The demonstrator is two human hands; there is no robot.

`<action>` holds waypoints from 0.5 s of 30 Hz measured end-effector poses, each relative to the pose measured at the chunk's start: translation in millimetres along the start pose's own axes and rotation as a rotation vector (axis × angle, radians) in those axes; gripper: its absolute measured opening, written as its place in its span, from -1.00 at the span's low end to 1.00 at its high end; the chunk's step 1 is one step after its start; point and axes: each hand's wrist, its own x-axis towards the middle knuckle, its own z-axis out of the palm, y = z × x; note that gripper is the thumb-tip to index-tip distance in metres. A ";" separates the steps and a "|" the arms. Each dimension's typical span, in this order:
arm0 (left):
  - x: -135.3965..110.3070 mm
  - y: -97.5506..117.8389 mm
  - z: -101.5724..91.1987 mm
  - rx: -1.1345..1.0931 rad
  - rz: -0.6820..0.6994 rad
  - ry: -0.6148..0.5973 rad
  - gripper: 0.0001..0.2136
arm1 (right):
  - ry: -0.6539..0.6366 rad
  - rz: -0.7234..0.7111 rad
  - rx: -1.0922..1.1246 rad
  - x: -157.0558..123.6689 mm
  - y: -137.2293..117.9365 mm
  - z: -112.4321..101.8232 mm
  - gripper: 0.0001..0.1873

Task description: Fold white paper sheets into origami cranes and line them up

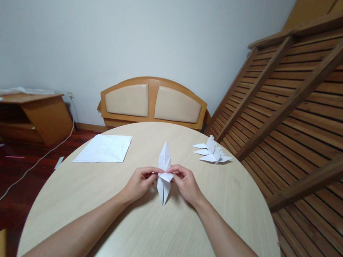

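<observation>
Both hands pinch a piece of folded white origami paper (pixel 165 157) above the middle of the round table. One long point of it reaches away from me, and a split pair of points comes toward me. My left hand (pixel 141 181) grips its left side near the centre, thumb and fingers together. From the right, my right hand (pixel 188 183) pinches the same central part, where a small flap sticks out. The fingertips hide some of the folds there.
On the round wooden table (pixel 63 203), a stack of white paper sheets (pixel 104 149) lies left and several folded paper figures (pixel 214 152) sit back right. Behind stands a headboard (pixel 152 100). Wooden slats (pixel 310 134) lean at the right; a cable (pixel 19 180) crosses the floor.
</observation>
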 end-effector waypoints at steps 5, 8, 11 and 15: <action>-0.5 0.5 0.0 -0.002 0.021 -0.004 -0.75 | -0.007 -0.022 -0.054 -1.3 -5.0 -0.9 -0.84; -1.2 2.0 -0.3 0.009 0.024 0.016 -0.76 | -0.016 -0.017 -0.051 -2.4 -9.3 -1.0 -0.80; -2.5 4.1 -0.9 0.023 0.030 0.016 -0.76 | -0.016 -0.019 -0.043 -3.4 -11.5 -0.5 -0.81; -3.8 4.5 -0.4 0.042 -0.003 -0.007 -0.75 | 0.005 0.043 -0.006 -4.4 -7.6 0.7 -0.78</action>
